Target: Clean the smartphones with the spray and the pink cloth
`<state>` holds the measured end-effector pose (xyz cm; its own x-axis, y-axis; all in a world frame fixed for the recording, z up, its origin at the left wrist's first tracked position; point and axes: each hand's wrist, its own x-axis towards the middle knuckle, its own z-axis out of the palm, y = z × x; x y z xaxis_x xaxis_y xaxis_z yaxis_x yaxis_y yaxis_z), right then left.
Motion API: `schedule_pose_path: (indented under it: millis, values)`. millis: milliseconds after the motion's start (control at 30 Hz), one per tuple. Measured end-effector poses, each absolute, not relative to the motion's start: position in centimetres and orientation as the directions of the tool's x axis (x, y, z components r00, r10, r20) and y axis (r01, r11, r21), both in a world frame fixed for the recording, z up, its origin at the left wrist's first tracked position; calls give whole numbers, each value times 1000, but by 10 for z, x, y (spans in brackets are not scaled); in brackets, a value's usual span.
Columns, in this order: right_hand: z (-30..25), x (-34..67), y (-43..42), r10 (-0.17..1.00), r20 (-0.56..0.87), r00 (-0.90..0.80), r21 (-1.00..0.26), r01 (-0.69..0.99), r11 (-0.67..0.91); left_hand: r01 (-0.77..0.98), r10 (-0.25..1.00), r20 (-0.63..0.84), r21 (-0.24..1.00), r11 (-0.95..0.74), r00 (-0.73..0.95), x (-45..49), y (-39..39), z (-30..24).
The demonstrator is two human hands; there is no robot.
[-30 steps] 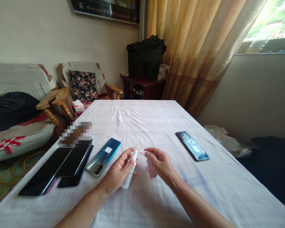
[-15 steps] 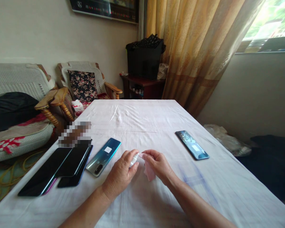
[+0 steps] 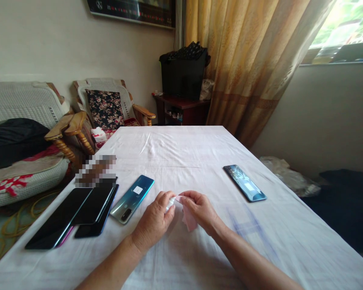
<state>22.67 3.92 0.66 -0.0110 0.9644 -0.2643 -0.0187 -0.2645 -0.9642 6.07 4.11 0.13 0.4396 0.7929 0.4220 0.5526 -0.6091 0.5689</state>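
Observation:
My left hand (image 3: 153, 217) is closed around a small white bottle (image 3: 170, 204), most of it hidden by the fingers. Close beside it, my right hand (image 3: 200, 207) pinches a pink cloth (image 3: 190, 219). One corner of the cloth reaches up to the top of the bottle; the rest hangs below the right fingers. Just left of my left hand lies a blue-to-silver phone (image 3: 133, 199), back up, with a white sticker. Farther right, another blue phone (image 3: 244, 183) with a pale sticker rests on the tablecloth (image 3: 181, 161).
Several dark phones (image 3: 59, 219) overlap at the table's left side, next to a pixelated patch (image 3: 97, 171). Beyond the table are an armchair (image 3: 105, 104), a sofa (image 3: 24, 100) and a cabinet (image 3: 193, 104) carrying a black television (image 3: 183, 76). A curtain (image 3: 245, 72) hangs at the right.
A corner of the pink cloth now shows more at the bottle's top, between the two hands. Both hands have barely moved. The phones lie as before.

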Motion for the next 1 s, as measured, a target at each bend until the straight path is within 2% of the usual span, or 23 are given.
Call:
schedule_pose_path:
  millis: [167,333,567,833,1000]
  values:
    - [5,227,39,967,-255,-9,-967,0,-255,563,787,444,549,-617,430,59,42,1]
    - [3,228,41,970,-243,3,-970,14,-243,578,744,501,475,-663,442,57,44,0]
    - [-2,228,43,979,-203,20,-978,45,-204,648,744,460,382,-659,486,62,42,1]
    - [-1,229,42,977,-211,22,-976,50,-212,639,725,517,378,-670,454,60,43,6]
    - [-2,229,43,975,-222,7,-974,44,-222,638,754,444,410,-651,484,61,43,2]
